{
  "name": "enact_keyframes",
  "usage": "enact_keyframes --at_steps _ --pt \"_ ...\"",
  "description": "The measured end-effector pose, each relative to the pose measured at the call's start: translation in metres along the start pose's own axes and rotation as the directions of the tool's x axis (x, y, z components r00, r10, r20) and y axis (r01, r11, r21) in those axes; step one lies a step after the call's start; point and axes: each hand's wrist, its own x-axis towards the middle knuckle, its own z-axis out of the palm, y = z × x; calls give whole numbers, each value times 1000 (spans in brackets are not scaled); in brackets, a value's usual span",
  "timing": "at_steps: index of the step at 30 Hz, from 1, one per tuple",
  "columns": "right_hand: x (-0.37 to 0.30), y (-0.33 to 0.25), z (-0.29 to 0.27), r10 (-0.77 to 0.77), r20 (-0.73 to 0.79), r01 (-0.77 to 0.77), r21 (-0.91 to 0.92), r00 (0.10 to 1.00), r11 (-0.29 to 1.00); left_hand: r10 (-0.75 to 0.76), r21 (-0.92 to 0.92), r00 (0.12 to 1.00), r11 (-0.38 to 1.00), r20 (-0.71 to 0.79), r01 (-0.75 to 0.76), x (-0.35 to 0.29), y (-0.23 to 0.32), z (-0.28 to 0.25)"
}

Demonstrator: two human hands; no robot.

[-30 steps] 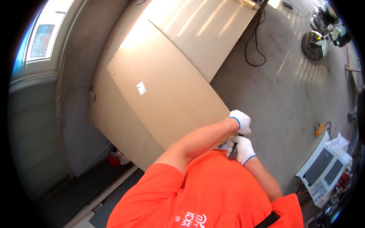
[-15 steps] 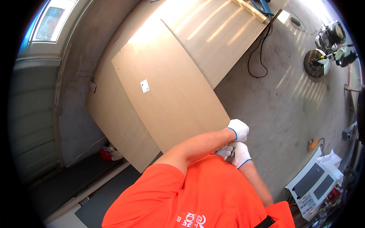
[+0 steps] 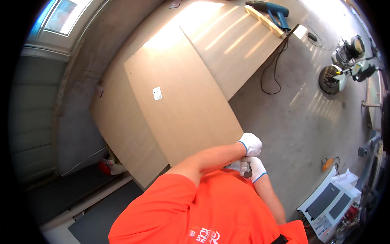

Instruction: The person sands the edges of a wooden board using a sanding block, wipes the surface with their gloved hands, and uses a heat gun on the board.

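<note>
My left hand (image 3: 251,144), in a white knit glove with a blue cuff, is closed at the near right corner of a tan board (image 3: 191,110). Its fingers face away, so what they hold, if anything, is hidden. Just below and nearer my body, my right hand (image 3: 256,167) wears a matching glove with grey on the fingers. Those fingers are curled around a small dark grey object (image 3: 247,173) that I cannot make out. My left forearm crosses in front of my orange shirt, and the two hands almost touch. A white label (image 3: 157,93) sits on the board.
Other boards (image 3: 118,122) lie beneath. On the far one are a wood strip (image 3: 264,21) and a blue power tool (image 3: 276,11) with a dangling black cord (image 3: 262,85). A wheeled machine (image 3: 331,79) stands right; a white-grey box-shaped machine (image 3: 329,203) stands lower right.
My view has shifted slightly, bringing more of the blue tool into sight. Both hands stay near the board's corner, and more of the grey object shows in my right hand.
</note>
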Motion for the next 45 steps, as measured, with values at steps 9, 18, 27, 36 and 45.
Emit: enact_keyframes --at_steps 9,18,27,36,45 --pt "-6 59 -39 -448 -397 344 -307 801 887 179 276 958 931 224 -239 -39 -24 11" --pt "9 103 -12 -851 -209 430 -790 482 437 471 276 799 879 -374 -389 -76 -52 -10" --pt "33 122 19 -937 -180 255 -931 300 260 -414 24 420 689 -808 724 -99 -283 -60" --pt "41 93 17 -959 -54 277 -952 278 134 -445 39 441 668 -779 743 -99 -278 -57" --pt "36 74 8 -899 85 208 -978 430 7 -456 51 459 665 -763 745 -99 -269 -57"
